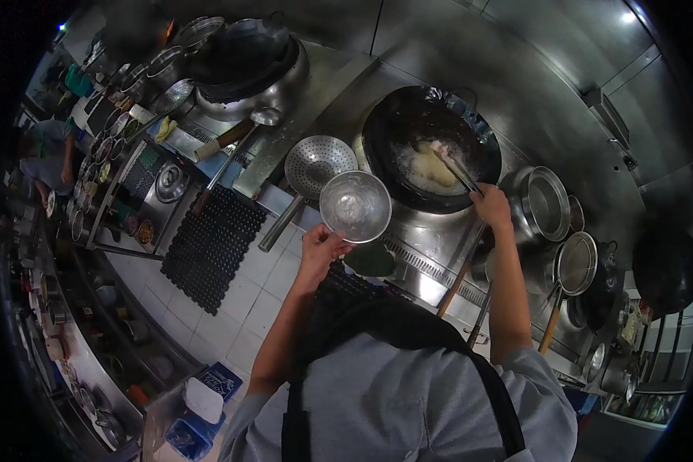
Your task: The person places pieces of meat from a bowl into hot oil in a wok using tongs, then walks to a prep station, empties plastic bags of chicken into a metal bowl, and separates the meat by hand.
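My left hand (325, 250) grips the rim of a shiny metal bowl (356, 206), which has a little pale residue at its bottom. Tongs (460, 171) are held in my right hand (491, 206), their tips at a pale piece of food (437, 148) in a large black wok (385, 131). Around that food, yellowish pieces sit in bubbling liquid. Just behind the bowl lies a perforated metal strainer (316, 165) with its handle pointing toward the lower left.
Another wok (242, 61) stands at the upper left beside a ladle (266, 117). Metal pots (547, 204) and a mesh strainer (577, 263) are on the right. Far left, another person (50, 154) stands near several bowls. A black mat (215, 246) covers some floor tiles.
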`<action>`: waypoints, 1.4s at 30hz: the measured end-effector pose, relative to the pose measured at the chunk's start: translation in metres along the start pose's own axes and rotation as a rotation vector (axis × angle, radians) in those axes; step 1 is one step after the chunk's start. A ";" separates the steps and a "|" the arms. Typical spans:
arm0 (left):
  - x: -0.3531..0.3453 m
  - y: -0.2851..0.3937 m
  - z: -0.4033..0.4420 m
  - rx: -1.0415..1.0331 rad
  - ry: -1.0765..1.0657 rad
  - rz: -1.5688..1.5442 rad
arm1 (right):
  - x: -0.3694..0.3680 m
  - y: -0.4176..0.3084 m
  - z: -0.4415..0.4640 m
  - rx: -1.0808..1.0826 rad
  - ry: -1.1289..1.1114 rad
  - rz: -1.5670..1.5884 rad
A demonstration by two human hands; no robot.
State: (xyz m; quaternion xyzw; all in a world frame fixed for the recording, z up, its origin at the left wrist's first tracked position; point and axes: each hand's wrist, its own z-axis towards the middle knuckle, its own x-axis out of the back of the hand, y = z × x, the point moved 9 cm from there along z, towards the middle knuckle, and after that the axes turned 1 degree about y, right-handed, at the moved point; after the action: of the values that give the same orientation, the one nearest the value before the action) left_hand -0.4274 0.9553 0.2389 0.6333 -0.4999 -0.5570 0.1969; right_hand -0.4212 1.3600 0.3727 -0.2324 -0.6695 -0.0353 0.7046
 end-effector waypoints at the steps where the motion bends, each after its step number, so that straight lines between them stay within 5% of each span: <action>1: 0.001 0.001 -0.004 0.009 0.006 -0.013 | -0.004 0.009 0.008 -0.059 0.024 -0.013; 5: 0.017 -0.001 -0.021 0.027 0.006 -0.009 | 0.007 0.029 0.013 -0.089 0.254 0.030; 10: 0.042 -0.004 -0.042 0.079 0.038 0.014 | 0.014 0.060 -0.030 -0.183 0.214 0.029; 14: 0.057 -0.013 -0.060 0.160 -0.003 0.039 | 0.031 0.122 -0.125 -0.367 0.276 -0.013; 19: 0.081 -0.028 -0.079 0.230 -0.008 0.075 | 0.024 0.228 -0.237 -0.668 0.006 -0.294; 21: 0.093 -0.021 -0.087 0.206 -0.001 0.085 | 0.002 0.296 -0.270 -0.754 0.069 -0.227; 24: 0.087 -0.003 -0.107 0.172 -0.032 0.126 | -0.036 0.342 -0.280 -0.776 -0.202 -0.192; 26: 0.089 0.004 -0.123 0.115 -0.011 0.124 | -0.071 0.369 -0.259 -0.576 -0.232 -0.200; 28: 0.096 0.008 -0.145 0.090 0.038 0.169 | -0.054 0.273 -0.243 -0.652 -0.391 -0.143; 29: 0.098 0.010 -0.159 0.028 0.078 0.125 | -0.096 0.370 -0.216 -0.415 -0.136 -0.264; 30: 0.105 0.001 -0.171 0.031 0.104 0.136 | -0.115 0.381 -0.187 -0.326 -0.257 -0.380; 31: 0.111 -0.008 -0.186 0.016 0.125 0.080 | -0.072 0.268 -0.190 -0.275 -0.124 -0.350; 32: 0.115 -0.016 -0.200 0.011 0.110 0.033 | -0.088 0.237 -0.164 -0.170 -0.154 -0.329; 36: 0.160 -0.027 -0.260 0.058 0.237 0.120 | -0.101 0.225 -0.154 -0.248 0.245 -0.388; 38: 0.186 -0.029 -0.295 0.096 0.320 0.150 | -0.166 0.152 -0.131 0.263 -0.119 0.099; 40: 0.219 -0.030 -0.321 0.069 0.404 0.086 | -0.181 0.022 -0.199 0.107 -0.272 0.616; 42: 0.256 -0.029 -0.343 0.022 0.487 0.044 | -0.249 -0.054 -0.241 0.371 -0.656 0.490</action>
State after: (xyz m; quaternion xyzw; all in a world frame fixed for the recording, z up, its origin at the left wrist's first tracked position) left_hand -0.1363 0.6439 0.1892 0.7401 -0.4573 -0.3778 0.3168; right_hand -0.2426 1.1566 0.1501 -0.2529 -0.7776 0.3288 0.4726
